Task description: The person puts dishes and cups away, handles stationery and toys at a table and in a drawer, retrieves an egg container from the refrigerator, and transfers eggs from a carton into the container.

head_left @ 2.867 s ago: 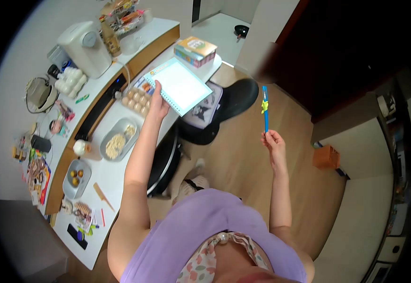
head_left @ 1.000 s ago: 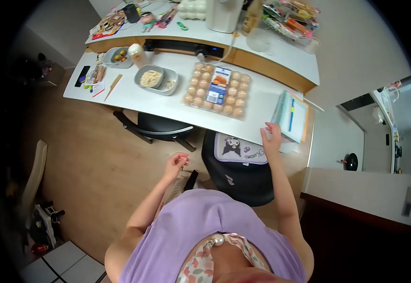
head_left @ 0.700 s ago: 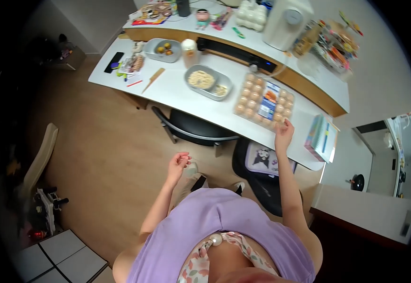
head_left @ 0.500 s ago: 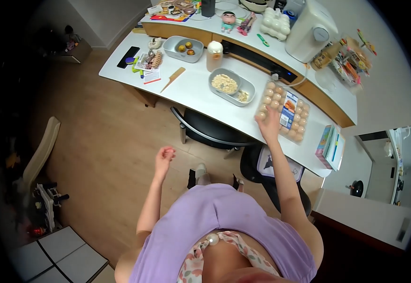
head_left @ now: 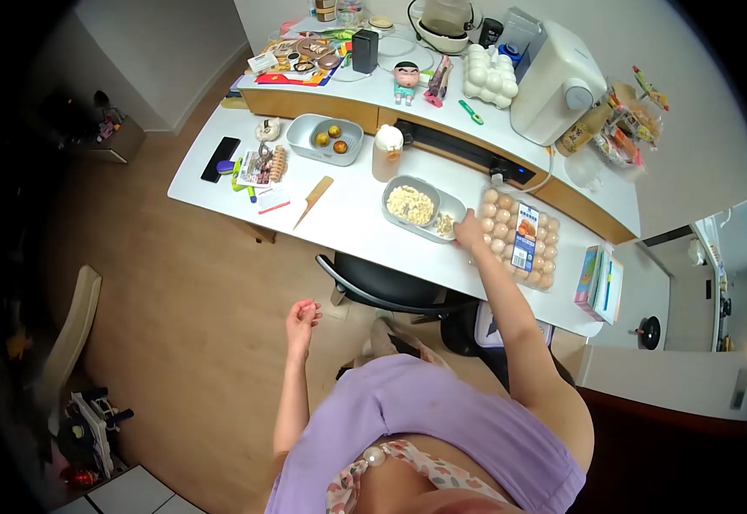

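On the white desk (head_left: 352, 218), the tray (head_left: 451, 206) of pale pieces lay just left of the egg pack (head_left: 523, 240). Your right hand (head_left: 469, 230) met its right end; I couldn't tell whether the fingers gripped it. Your left hand (head_left: 303, 319), loosely curled, hung empty.

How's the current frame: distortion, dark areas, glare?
Head view: fisheye look, rounded black border; head view: left side murky, table brightly lit; head view: small bright spot, far right; head view: egg label's small print unreadable.

Grey two-part dish (head_left: 451, 206), upright, part-filled
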Action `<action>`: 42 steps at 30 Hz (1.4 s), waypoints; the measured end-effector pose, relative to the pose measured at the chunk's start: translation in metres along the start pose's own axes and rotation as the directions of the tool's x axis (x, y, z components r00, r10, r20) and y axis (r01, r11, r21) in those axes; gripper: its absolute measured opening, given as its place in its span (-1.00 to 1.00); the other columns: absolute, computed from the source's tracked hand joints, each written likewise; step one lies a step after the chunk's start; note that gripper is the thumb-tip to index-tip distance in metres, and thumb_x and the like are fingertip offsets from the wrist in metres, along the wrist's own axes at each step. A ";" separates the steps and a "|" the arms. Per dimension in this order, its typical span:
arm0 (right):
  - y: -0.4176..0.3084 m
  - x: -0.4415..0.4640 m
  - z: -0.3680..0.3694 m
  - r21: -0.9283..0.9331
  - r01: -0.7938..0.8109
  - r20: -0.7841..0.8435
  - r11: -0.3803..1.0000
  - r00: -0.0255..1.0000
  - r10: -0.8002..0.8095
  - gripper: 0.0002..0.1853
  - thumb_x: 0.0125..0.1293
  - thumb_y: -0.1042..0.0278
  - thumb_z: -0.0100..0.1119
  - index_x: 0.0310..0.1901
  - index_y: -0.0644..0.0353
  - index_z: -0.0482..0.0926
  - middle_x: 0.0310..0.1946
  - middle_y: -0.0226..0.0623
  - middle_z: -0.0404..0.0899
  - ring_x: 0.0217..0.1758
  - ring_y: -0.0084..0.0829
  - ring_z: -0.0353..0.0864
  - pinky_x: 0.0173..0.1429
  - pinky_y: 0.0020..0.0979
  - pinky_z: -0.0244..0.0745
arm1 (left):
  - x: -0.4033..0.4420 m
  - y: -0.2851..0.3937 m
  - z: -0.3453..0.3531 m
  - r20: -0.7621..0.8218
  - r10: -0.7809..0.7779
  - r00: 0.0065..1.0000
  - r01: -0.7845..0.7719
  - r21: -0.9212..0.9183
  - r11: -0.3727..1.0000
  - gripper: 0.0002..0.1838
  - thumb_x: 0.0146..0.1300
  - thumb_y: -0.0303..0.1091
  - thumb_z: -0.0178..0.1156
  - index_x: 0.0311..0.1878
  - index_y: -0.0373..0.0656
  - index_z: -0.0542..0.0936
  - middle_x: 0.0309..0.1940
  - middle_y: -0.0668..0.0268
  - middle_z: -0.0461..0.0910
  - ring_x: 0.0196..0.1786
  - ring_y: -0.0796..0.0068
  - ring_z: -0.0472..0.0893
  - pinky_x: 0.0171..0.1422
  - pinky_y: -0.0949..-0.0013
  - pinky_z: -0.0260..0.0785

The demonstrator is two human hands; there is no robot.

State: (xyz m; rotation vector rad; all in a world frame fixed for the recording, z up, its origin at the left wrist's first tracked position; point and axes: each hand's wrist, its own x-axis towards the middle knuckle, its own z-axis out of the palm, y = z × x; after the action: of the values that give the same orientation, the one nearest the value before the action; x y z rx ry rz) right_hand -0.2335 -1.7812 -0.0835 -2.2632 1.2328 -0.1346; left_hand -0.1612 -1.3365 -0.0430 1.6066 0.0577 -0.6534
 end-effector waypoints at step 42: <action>-0.157 -0.023 -0.232 0.523 -0.063 -0.214 0.850 0.956 0.202 -0.66 0.13 0.45 -0.07 -0.06 0.36 0.48 -0.46 -0.31 0.53 -0.56 -0.52 0.54 -0.57 -0.56 0.48 | 0.343 0.268 0.005 0.717 0.651 0.247 -0.901 0.417 -0.117 -0.89 -0.04 -0.38 0.24 -0.49 -0.16 0.52 -0.54 0.26 0.53 -0.40 0.27 0.53 -0.35 0.26 0.35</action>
State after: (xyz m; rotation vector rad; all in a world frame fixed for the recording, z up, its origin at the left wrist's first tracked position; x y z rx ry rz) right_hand -0.2081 -1.7939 0.1957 -1.7245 1.2951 -0.6514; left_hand 0.2319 -1.4993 0.0478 1.9433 -1.6759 0.2418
